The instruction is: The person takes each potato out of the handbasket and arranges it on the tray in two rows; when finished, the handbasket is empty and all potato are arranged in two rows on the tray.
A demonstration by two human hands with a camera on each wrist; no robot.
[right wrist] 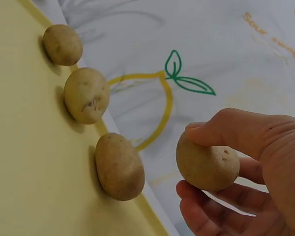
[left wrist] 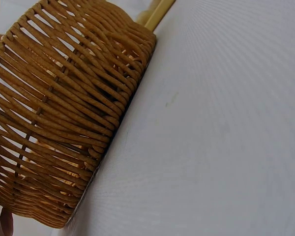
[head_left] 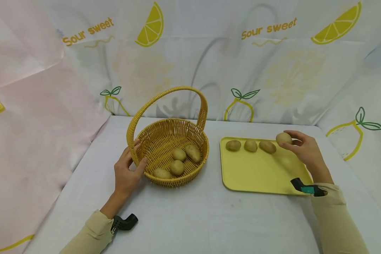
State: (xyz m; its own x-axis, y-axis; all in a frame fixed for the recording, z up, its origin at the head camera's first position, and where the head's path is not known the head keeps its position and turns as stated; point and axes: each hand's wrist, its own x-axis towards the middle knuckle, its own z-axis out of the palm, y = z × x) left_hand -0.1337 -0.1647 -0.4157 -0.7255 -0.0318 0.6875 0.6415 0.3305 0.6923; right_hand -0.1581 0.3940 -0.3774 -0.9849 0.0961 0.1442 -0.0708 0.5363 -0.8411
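Holding right hand [head_left: 304, 146]: thumb and fingers pinch a potato [head_left: 284, 139] above the tray's far edge, near its right corner; best lowered slowly, lest it roll.
Tray [head_left: 257, 173]: three potatoes [head_left: 251, 145] line the far edge; leave a gap.
Left hand [head_left: 128, 173]: grips the basket's [head_left: 160, 150] left rim, likely steadying it.

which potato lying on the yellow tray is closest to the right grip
The rightmost potato of the three on the yellow tray: it lies just left of the right grip, while the middle potato and leftmost potato lie farther away.
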